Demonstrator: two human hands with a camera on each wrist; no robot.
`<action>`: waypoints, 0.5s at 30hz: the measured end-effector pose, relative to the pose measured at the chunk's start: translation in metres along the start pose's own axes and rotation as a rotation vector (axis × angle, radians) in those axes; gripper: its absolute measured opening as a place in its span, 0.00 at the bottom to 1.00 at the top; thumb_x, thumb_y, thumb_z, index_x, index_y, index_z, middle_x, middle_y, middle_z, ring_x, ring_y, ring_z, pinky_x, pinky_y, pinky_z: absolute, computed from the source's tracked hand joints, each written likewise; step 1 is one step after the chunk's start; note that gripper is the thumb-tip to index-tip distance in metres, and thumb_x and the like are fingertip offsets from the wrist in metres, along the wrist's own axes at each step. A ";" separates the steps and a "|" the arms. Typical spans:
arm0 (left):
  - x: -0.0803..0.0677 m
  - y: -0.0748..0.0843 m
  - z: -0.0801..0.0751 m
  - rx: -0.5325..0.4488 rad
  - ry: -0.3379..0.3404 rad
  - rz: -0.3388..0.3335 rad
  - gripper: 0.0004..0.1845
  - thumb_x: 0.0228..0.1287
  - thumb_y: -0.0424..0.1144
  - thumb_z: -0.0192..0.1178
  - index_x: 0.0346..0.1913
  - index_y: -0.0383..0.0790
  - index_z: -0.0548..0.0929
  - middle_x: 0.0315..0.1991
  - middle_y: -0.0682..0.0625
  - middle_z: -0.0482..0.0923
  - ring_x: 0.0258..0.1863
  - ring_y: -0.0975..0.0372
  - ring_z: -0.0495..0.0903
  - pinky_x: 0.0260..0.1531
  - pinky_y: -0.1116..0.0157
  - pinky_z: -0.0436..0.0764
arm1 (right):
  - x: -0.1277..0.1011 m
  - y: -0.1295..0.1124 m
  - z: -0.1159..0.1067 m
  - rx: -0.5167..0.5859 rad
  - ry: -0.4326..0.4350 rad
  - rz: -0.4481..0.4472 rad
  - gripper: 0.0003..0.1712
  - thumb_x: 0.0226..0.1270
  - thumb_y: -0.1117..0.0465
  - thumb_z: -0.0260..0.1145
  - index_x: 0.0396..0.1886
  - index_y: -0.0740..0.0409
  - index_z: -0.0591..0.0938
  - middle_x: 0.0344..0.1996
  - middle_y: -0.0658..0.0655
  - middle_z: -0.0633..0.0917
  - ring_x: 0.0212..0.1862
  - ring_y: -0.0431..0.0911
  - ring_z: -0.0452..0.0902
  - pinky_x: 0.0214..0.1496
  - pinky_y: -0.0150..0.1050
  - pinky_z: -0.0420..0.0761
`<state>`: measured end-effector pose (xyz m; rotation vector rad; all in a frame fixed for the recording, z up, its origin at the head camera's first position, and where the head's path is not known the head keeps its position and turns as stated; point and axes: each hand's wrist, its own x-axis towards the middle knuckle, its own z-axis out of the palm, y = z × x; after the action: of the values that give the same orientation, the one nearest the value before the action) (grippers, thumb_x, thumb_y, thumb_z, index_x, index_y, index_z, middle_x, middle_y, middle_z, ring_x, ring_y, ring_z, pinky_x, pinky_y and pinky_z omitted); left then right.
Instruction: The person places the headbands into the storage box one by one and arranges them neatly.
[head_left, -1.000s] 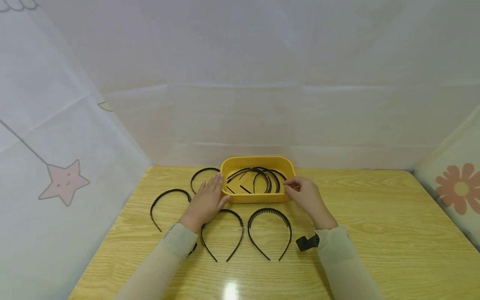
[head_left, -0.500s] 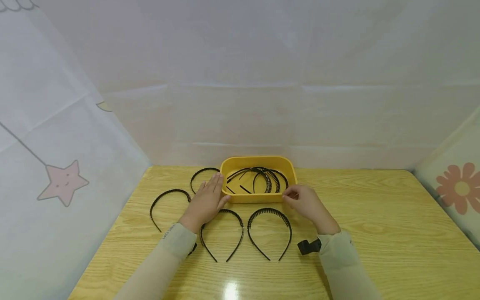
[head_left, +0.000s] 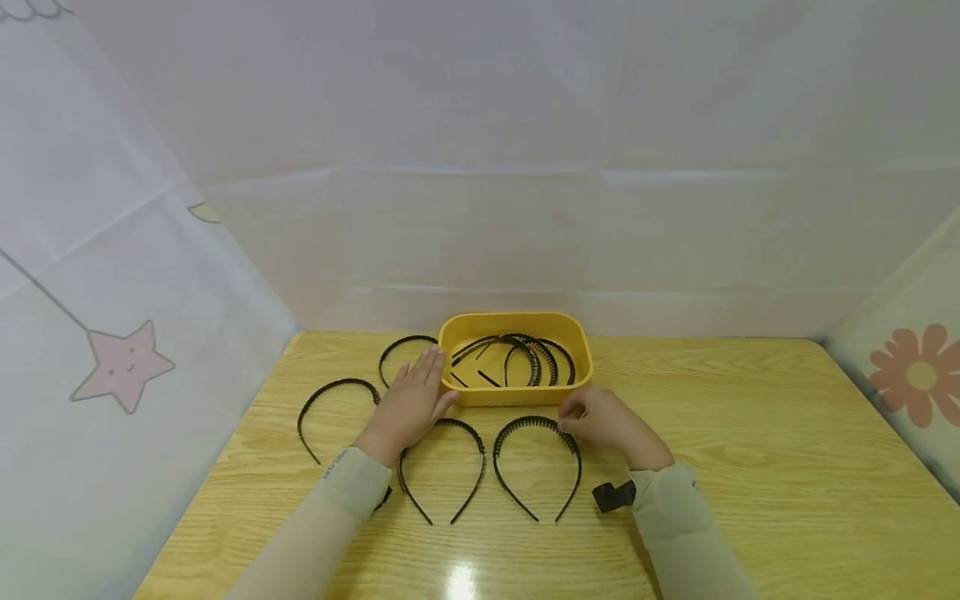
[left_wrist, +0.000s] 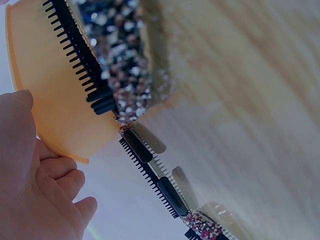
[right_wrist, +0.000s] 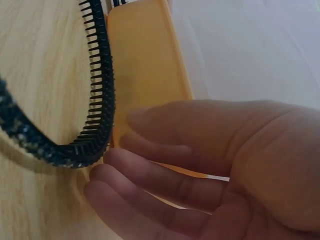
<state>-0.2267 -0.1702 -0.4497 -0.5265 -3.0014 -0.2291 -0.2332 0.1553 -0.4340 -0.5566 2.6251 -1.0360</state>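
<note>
My left hand [head_left: 408, 408] lies with fingers extended against the left wall of a yellow bin [head_left: 517, 397]. Inside the bin are several black toothed headbands [head_left: 537, 367]. On the table in front of it, my right hand [head_left: 611, 425] has its fingertips right at the upper right of a black headband [head_left: 535, 420]. The right wrist view has that headband [right_wrist: 104, 90] beside slightly bent fingers, with thumb and fingertips apart. Another headband [head_left: 482, 458] lies to its left, between the hands. Glittering stones cover a headband [left_wrist: 120, 65] in the left wrist view.
Two more headbands lie on the wooden table [head_left: 750, 458] at the left: one headband [head_left: 345, 381] left of the left hand, another headband [head_left: 408, 338] behind it. A pale cloth [head_left: 480, 233] stands along the table's back and sides.
The right hand has left the bin's front right corner and come down towards the front right headband. The left hand stays at the bin's side; the headbands on the table have not moved.
</note>
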 end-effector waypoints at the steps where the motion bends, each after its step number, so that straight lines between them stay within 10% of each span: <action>1: 0.000 0.000 0.000 0.001 0.001 0.001 0.41 0.82 0.57 0.44 0.80 0.31 0.48 0.81 0.38 0.47 0.80 0.48 0.48 0.77 0.45 0.51 | 0.000 0.001 0.001 -0.004 -0.003 -0.005 0.05 0.65 0.67 0.71 0.39 0.63 0.88 0.32 0.51 0.85 0.33 0.42 0.79 0.35 0.37 0.82; 15: 0.000 0.000 0.000 -0.001 -0.004 -0.002 0.41 0.81 0.57 0.44 0.80 0.31 0.48 0.81 0.38 0.46 0.80 0.49 0.47 0.77 0.45 0.51 | 0.000 0.002 0.007 0.039 -0.035 0.032 0.07 0.59 0.74 0.71 0.38 0.68 0.87 0.27 0.53 0.84 0.27 0.42 0.79 0.30 0.37 0.82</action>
<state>-0.2269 -0.1705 -0.4499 -0.5242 -3.0061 -0.2307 -0.2312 0.1530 -0.4404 -0.5178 2.5692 -1.0563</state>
